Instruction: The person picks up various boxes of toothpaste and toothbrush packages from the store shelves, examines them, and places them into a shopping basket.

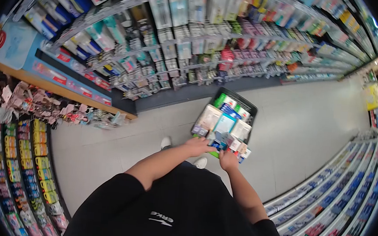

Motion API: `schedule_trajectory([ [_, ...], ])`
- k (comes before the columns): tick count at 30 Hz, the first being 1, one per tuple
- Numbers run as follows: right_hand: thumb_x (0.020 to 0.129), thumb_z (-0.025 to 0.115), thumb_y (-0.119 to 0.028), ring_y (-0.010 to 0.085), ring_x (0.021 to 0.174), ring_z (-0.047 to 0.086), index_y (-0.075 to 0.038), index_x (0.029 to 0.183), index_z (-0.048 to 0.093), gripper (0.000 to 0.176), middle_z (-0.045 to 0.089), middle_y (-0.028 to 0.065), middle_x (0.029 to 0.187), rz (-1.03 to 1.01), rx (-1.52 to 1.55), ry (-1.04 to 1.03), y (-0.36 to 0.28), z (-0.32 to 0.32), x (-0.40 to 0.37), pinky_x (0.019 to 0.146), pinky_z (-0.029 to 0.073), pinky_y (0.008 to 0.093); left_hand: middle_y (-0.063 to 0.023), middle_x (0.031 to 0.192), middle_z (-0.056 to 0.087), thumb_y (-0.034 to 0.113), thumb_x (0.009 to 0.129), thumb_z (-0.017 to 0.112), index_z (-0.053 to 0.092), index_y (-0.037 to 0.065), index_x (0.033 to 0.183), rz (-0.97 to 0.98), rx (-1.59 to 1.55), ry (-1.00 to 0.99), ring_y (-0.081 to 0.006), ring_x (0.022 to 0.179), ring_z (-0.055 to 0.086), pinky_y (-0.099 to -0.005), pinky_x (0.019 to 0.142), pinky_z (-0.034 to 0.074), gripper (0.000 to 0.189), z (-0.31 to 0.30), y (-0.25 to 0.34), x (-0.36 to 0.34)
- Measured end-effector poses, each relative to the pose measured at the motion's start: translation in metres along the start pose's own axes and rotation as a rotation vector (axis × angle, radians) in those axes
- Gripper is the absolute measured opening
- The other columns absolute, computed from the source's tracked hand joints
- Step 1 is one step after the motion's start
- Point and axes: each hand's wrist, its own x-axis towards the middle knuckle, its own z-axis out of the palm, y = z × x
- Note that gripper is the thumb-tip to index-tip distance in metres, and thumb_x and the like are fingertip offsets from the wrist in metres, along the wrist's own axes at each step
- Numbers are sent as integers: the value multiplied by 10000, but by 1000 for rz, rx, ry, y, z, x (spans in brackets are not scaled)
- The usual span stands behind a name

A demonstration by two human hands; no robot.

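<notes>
A dark shopping basket (253, 109) stands in front of me, filled with boxed and packaged goods. A light-blue and white package (225, 123) lies in its middle, with a beige box (209, 118) beside it and several small boxes (236, 144) heaped at the near end. My left hand (199, 145) reaches over this near end, its fingers stretched out to the right among the small boxes. My right hand (228, 160) is close beside it, fingers curled at the small boxes; what it grips, if anything, is hidden. A bit of green (214, 154) shows between the hands.
Packed hanging shelves (195, 42) curve along the far side. A rack of small packages (19, 161) is at left, below hanging hair accessories (33, 100). Tiered shelves (334, 207) run along the right. My shoes (200, 162) stand on the pale tiled floor (296, 123).
</notes>
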Motion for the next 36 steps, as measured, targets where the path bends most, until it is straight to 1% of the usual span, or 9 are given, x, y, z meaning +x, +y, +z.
schedule_trajectory([
  [3,1039,349,-479,481,962,686,39,966,718,640,694,334,959,52,57,39,-9,-2,21,910,515,572,-120,1263,572,149,988,465,569,357,1394,44,-2,88,-294,1189,565,-440,922,481,468,-11,-27,15],
  [9,1061,300,-484,494,1011,668,19,983,725,663,695,326,1009,223,126,187,5,33,66,950,483,572,-123,1348,540,186,967,529,519,340,1429,141,102,-71,-302,1320,505,-435,989,481,488,-54,-65,43],
  [13,1072,260,-506,477,1030,665,12,1056,744,709,709,305,996,246,176,214,-33,19,67,952,483,544,-122,1397,510,132,922,591,503,265,1443,170,-46,-18,-300,1389,451,-454,1026,478,545,-53,-97,44],
  [17,1083,217,-554,476,956,669,37,950,717,785,701,300,936,299,277,277,-83,13,45,873,487,540,-124,1446,483,90,878,652,494,221,1452,206,-167,-137,-311,1414,421,-480,1073,460,610,-67,-119,45],
  [24,930,736,-360,508,996,638,23,1205,585,496,681,307,1030,175,277,304,-118,40,20,839,498,528,-191,1443,475,314,798,766,506,136,1429,329,-262,-165,-378,1414,395,-480,1153,384,705,-55,-146,34],
  [28,914,751,-297,498,965,643,-8,1141,578,407,678,290,977,153,289,278,-129,60,13,796,495,532,-193,1442,481,363,796,787,556,95,1389,483,-466,-83,-379,1399,398,-466,1161,364,691,-36,-174,18],
  [29,917,749,-290,504,943,641,-10,1139,576,397,674,295,951,102,270,269,-129,64,11,775,495,531,-201,1382,540,340,825,778,561,88,1380,506,-549,-27,-364,1324,495,-453,1117,418,647,-31,-182,10],
  [31,910,756,-272,516,897,642,-15,1131,574,385,671,293,899,45,272,244,-133,72,7,739,495,539,-197,1265,624,301,872,761,594,81,1339,306,-817,0,-319,1185,616,-420,1031,489,543,-70,-193,-31],
  [36,932,694,-315,527,828,640,-48,1118,578,345,663,285,835,70,253,168,-138,92,-1,693,490,551,-78,1025,712,181,984,676,687,63,1135,-46,-910,706,-191,990,680,-345,853,540,192,-173,-250,-156],
])
